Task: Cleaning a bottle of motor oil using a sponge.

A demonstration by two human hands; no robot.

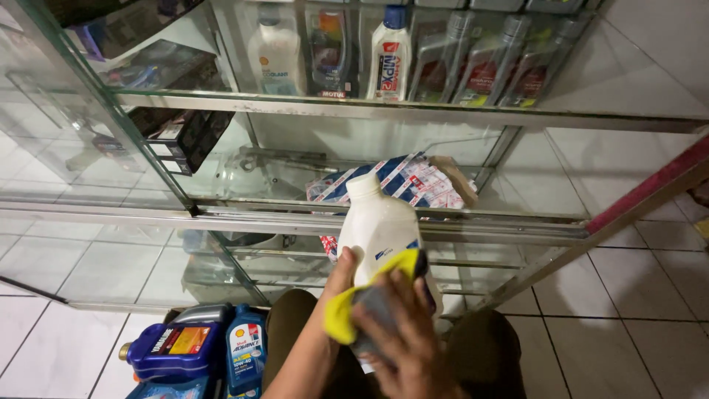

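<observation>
Two hands on one white bottle (377, 229), held upright at frame centre in front of the glass cabinet (369, 222). Left hand (341, 273) wraps the bottle's lower side from 7 o'clock, thumb on the wall, grip closed on it. Right hand (399, 332) at 6 o'clock presses a yellow cloth (362, 295) against the bottle's lower front, fingers closed over the cloth. Cap is on.

Step in hand, as I read it: wiping the bottle's surface with the cloth. Next move would call for a steady left hold while the cloth travels up toward the shoulder and cap, or a turn of the bottle to reach the back face.

At 8 o'clock, on the floor tiles, blue oil bottles (214, 347) lie and stand close together. At 12 o'clock the top shelf (413, 114) carries a row of white and grey bottles (443, 55). Behind the white bottle, middle shelf holds red-white-blue packets (421, 181). Dark boxes (181, 137) at 10 o'clock.
</observation>
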